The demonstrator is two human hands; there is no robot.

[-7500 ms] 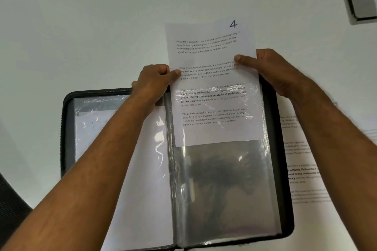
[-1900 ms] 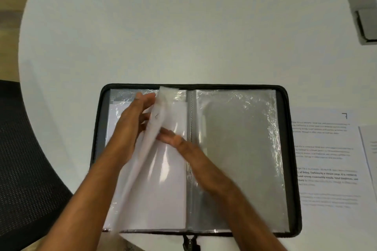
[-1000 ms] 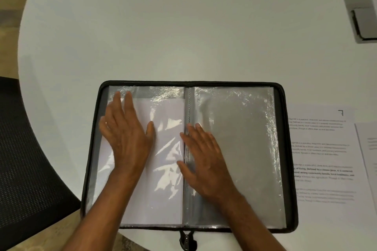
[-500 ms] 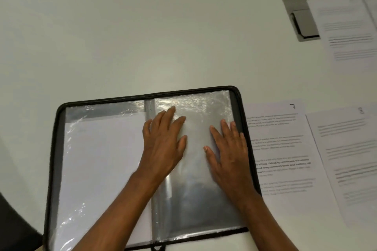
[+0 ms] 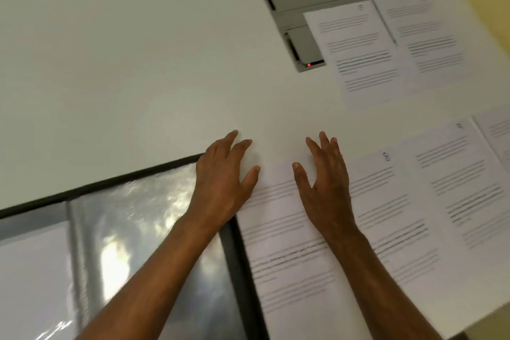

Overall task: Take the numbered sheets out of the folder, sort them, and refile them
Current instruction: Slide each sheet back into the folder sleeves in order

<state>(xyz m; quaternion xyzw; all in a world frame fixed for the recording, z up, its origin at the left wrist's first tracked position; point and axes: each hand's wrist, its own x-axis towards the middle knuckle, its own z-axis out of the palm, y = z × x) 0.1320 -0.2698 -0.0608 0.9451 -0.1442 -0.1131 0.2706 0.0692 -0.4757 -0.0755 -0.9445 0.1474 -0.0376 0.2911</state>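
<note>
Hands flat, fingers spread: L [image 5: 223, 179] over folder [image 5: 237, 257] rim, R [image 5: 324, 182] on sheet [image 5: 287, 254]; bare table [image 5: 124, 63] beyond

Two bare forearms come into view from the bottom edge, and no sleeve covers either one as far as the picture reaches. The left hand [image 5: 223, 182] wears nothing: no ring, no watch, no band at the wrist. Same story on the right hand [image 5: 325, 185], bare from the wrist to the fingertips, with short plain nails showing on the fingers [image 5: 321, 136] and thumb. Motion blur softens both arms, so finer detail on them cannot be made out.
</note>
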